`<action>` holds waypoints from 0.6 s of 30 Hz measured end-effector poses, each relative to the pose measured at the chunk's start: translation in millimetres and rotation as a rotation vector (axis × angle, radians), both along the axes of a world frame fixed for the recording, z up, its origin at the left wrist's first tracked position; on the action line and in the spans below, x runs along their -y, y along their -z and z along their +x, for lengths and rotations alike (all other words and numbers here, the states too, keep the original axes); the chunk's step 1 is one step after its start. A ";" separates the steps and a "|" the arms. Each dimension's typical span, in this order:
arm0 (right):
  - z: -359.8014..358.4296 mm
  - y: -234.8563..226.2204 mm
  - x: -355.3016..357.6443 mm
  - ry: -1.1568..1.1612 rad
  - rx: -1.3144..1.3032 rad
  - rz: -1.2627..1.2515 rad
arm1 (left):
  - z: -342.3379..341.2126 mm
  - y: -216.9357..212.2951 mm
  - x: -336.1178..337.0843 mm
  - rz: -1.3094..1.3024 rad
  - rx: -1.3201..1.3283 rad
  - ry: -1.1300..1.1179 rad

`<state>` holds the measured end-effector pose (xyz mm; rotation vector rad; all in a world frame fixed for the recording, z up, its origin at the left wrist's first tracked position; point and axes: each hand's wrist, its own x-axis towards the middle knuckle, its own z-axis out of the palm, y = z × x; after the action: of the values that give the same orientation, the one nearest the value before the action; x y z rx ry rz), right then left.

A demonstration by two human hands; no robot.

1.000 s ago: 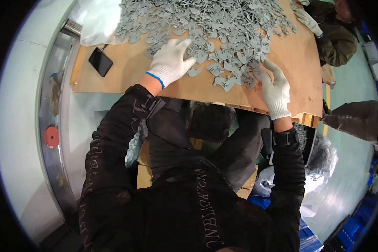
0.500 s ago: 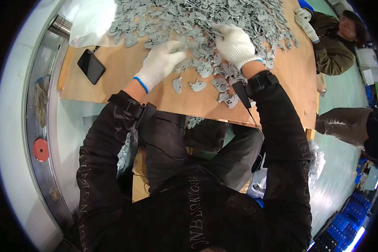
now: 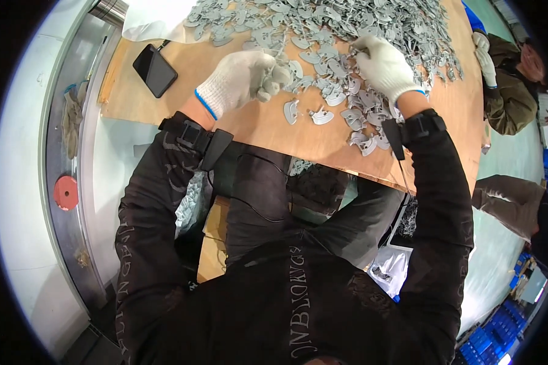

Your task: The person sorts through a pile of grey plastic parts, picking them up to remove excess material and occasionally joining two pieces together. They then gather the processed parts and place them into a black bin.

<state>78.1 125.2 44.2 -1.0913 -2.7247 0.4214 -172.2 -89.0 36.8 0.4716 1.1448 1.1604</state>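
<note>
Both my hands wear white knit gloves with blue cuffs. My left hand (image 3: pixel 245 80) is over the wooden table (image 3: pixel 256 129), left of the loose parts, its fingers curled in and their tips greyish. Whatever they close round is hidden. At the near edge of a heap of small curved grey parts (image 3: pixel 323 24), my right hand (image 3: pixel 383 66) bends its fingers and thumb together among the pieces; what is between them cannot be made out. Two separate grey parts, one curved piece (image 3: pixel 291 112) and another (image 3: pixel 321 115), lie between the hands, nearer to me.
A black phone (image 3: pixel 154 70) with a cable lies at the table's left, beside white sheeting (image 3: pixel 155 21). Across the right edge rests a co-worker's gloved hand (image 3: pixel 484 67). A grey cluster (image 3: pixel 364 141) lies near the front edge. Black devices with cords are strapped to my wrists.
The whole view has shifted, moving the table rightward in the picture. My left hand has drawn slightly left of the loose parts and curled its fingers. My right hand stays at the heap.
</note>
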 end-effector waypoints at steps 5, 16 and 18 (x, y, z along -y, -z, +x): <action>25.4 -11.6 13.7 0.088 -0.047 -0.133 | -2.1 4.2 9.1 -0.038 -0.020 0.023; 35.5 -23.0 77.4 0.127 -0.455 -1.022 | -2.9 5.9 12.8 -0.077 -0.064 0.003; 26.5 -27.3 87.7 0.116 -0.464 -1.049 | -3.6 2.6 16.0 -0.087 -0.115 -0.003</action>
<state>104.6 37.6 71.4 -1.0943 -1.9442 1.9150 -175.9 -105.0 34.2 0.4746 1.2909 1.0927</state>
